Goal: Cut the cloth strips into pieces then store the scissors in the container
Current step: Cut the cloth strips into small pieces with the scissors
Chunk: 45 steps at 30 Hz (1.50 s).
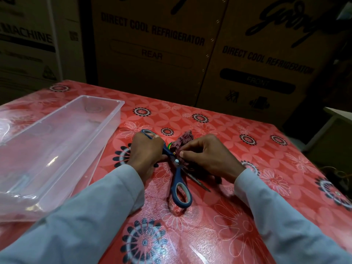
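Cardboard boxes [152,44] behind red tablecloth [247,149]; clear container [57,141] left.

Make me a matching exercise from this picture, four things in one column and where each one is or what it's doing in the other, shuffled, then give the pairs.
1. scissors
2. clear plastic container
3. cloth strip
4. left hand

A. pinched by the right hand
B. standing on the table's left side
C. blades spread open
D. gripping one scissor handle

Pairs: 1-C, 2-B, 3-A, 4-D
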Tool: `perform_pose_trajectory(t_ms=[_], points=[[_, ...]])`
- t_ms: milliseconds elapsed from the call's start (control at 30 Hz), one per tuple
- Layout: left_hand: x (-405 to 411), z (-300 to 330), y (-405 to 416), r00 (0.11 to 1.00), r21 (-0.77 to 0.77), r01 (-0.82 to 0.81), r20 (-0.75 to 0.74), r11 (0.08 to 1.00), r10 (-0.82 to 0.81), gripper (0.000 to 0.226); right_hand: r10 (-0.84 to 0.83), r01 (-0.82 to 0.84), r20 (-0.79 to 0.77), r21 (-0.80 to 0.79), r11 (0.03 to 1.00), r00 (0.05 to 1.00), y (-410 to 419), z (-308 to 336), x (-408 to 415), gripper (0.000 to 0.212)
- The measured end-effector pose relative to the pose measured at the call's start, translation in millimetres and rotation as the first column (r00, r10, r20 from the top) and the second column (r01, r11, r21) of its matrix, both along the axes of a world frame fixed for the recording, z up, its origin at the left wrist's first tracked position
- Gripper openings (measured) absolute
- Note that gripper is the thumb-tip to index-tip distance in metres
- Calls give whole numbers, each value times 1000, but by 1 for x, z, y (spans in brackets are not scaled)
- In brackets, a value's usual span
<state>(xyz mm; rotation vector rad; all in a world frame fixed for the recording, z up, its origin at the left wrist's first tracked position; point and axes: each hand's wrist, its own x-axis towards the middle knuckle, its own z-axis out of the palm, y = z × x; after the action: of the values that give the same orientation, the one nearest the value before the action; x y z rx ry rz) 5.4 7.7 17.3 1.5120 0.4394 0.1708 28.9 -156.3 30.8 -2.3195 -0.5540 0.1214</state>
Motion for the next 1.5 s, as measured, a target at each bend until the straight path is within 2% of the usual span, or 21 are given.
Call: perform_pose_trajectory(t_ms=[100,300,467,600,667,733,800,867,933,967,1033,1133,1300,1500], points=[[0,-1,-1,1000,-11,2,0,1000,-2,16,1,-1,-25,-17,1000,1000,2,1,4,10],[7,-4,0,1000,-54,-15,-4,998,15,14,-28,30,23,-62,998,999,7,0,21,6],[7,-4,1,1000,-56,4,-9,998,-5,17,-96,115,171,-109,987,981,13,-4,41,8],[7,-6,2,1000,-43,6,-10,999,-6,11,-157,209,328,-130,969,931,21,-13,47,12],[7,-6,2,1000,-35,6,-11,999,-7,11,-161,199,312,-94,976,936,17,-10,43,14],[7,-6,1,1000,-33,9,-9,999,-9,13,-114,131,230,-61,990,967,7,-5,35,17],[8,-7,2,1000,-34,8,-10,999,-9,14,-35,66,189,-158,985,981,-2,-3,26,21],[8,-7,2,1000,-37,6,-19,999,-7,13,-4,87,304,-258,962,953,-7,-8,19,18],[7,-6,2,1000,-47,8,-24,999,-9,13,-43,132,393,-204,970,919,-10,-7,17,16],[6,-5,1,1000,-49,11,-24,999,-12,14,-68,130,376,-142,981,924,-12,-3,15,15],[5,-4,2,1000,-41,18,-20,999,-18,16,-82,82,234,8,997,969,-14,5,12,10],[6,-5,3,1000,-33,17,-11,999,-18,14,14,-19,30,149,989,999,-11,9,1,13],[7,-6,1,1000,-36,3,-3,999,-4,17,39,-39,2,158,987,999,-8,0,0,17],[8,-8,0,1000,-16,-6,5,1000,6,16,9,-11,26,90,996,1000,-3,0,11,17]])
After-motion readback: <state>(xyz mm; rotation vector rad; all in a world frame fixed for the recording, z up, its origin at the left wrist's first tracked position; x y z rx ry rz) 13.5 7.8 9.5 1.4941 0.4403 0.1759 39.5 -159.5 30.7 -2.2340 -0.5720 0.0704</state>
